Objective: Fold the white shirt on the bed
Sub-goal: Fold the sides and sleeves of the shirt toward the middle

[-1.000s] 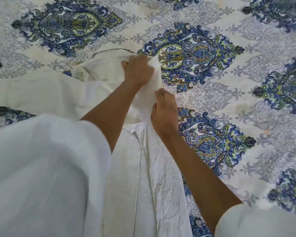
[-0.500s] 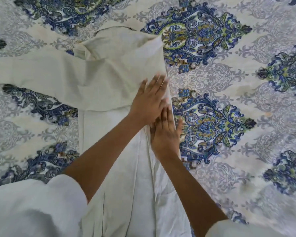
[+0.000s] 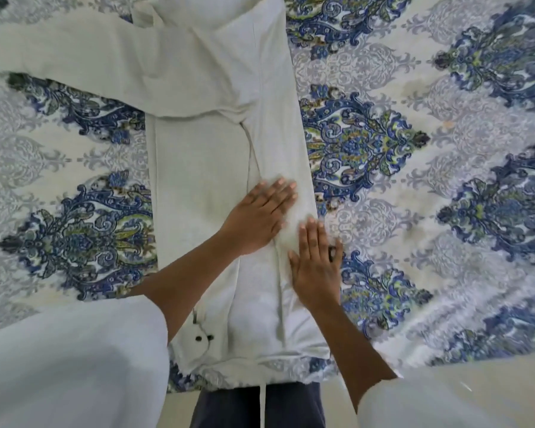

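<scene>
Left hand (image 3: 260,217) and right hand (image 3: 317,267) lie flat (fingers straight) on the white shirt (image 3: 198,168) beneath them.

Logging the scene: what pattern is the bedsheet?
The bedsheet is white with blue-and-green ornate medallions; head view.

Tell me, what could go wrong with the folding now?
The folded-over side of the white shirt might flop open once the left hand and right hand lift off it. The long sleeve lies spread sideways on the bedspread; folding it in could bunch the shoulder. The hem sits at the bed's edge and might slide off.
</scene>
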